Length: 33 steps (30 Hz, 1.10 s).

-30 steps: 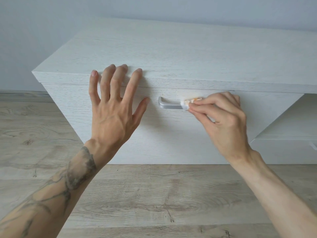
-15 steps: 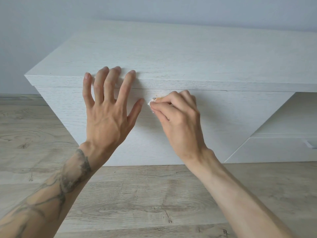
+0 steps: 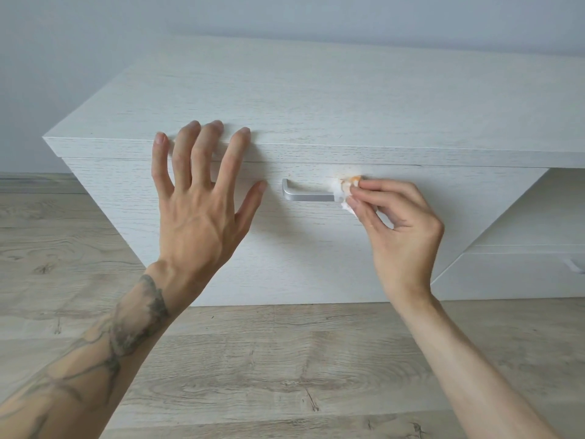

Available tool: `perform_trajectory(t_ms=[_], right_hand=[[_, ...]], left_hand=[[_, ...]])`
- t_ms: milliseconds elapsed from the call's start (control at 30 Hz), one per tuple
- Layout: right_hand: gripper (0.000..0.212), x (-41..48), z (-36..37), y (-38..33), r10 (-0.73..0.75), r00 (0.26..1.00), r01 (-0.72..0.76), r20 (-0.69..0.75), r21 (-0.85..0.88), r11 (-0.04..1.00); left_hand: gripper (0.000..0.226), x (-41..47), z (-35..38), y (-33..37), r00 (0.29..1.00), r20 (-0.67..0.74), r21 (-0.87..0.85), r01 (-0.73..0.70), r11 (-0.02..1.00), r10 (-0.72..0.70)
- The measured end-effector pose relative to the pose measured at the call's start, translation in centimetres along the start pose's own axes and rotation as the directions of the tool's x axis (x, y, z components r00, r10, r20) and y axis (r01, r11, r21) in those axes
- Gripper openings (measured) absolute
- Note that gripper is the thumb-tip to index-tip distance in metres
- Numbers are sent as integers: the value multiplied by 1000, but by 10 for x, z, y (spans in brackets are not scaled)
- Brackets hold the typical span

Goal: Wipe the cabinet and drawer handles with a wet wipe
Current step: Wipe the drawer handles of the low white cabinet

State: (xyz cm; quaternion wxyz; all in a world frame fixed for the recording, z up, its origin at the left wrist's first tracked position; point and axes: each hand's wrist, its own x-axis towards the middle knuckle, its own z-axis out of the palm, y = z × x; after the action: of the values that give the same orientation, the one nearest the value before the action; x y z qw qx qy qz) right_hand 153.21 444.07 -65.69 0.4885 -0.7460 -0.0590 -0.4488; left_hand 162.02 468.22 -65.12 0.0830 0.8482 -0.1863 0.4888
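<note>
A silver bar handle (image 3: 305,194) is fixed on the front of a whitewashed wooden drawer (image 3: 285,248). My right hand (image 3: 399,229) pinches a crumpled white wet wipe (image 3: 343,193) with an orange smear and presses it on the handle's right end, which it hides. My left hand (image 3: 199,198) lies flat against the drawer front left of the handle, fingers spread and their tips on the cabinet top's edge (image 3: 316,153).
The low cabinet stands on a pale wood-look floor (image 3: 285,369) against a grey wall (image 3: 285,17). To the right is an open shelf niche (image 3: 544,210), and below it a second drawer with a handle (image 3: 574,266) at the frame's edge.
My right hand slid the wipe from the handle's right part to its left end, then back to the right end. The left hand stayed on the drawer front.
</note>
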Motion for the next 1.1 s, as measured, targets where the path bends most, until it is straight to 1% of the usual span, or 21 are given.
perform_trajectory(t_ms=[67,133,200,300,400,467,600,667,733,767,833,900,1000,1100], right_hand=[[15,-6,8,-4,160,983,-146,-89,150,978],[14,-13,16,-9,260,952,-221,-162,228,948],[13,-17,20,-14,260,946,-220,-196,205,954],[11,-12,13,-14,225,958,-201,-178,147,969],[15,-9,10,-12,323,931,-280,-167,240,930],[17,-16,16,-14,337,926,-291,-173,243,925],[16,-23,15,-17,226,955,-218,-193,60,974],[18,-19,9,-17,173,965,-173,-196,16,985],[21,-12,6,-15,124,977,-131,-173,-27,991],[21,-11,5,-15,97,985,-108,-146,-75,991],[19,-9,5,-14,12,994,-36,-110,-211,977],[16,-8,5,-14,-94,993,66,-76,-310,948],[17,-8,6,-15,-227,974,203,-14,-398,895],[17,-8,7,-19,-286,958,267,24,-441,857]], left_hand=[[61,0,0,0,1000,-3,3,-1,1000,1],[61,0,0,0,1000,-3,2,-2,1000,2],[61,0,1,1,1000,-4,-1,-2,1000,2],[60,-1,1,1,1000,-2,-12,-2,1000,2],[61,-1,2,1,1000,-3,-14,2,1000,-2],[61,-1,1,2,1000,-2,-19,5,1000,-5],[61,0,0,2,1000,5,-18,8,1000,-8],[61,0,-1,2,1000,6,-17,6,1000,-6],[61,0,0,1,1000,1,-9,5,1000,-5],[61,0,0,1,1000,2,-9,5,1000,-5],[60,0,0,2,1000,4,-11,10,1000,-10],[60,-1,0,2,1000,3,-3,10,1000,-10],[60,0,1,1,1000,-5,-6,6,1000,-6],[60,-1,3,2,1000,-11,-5,13,1000,-14]])
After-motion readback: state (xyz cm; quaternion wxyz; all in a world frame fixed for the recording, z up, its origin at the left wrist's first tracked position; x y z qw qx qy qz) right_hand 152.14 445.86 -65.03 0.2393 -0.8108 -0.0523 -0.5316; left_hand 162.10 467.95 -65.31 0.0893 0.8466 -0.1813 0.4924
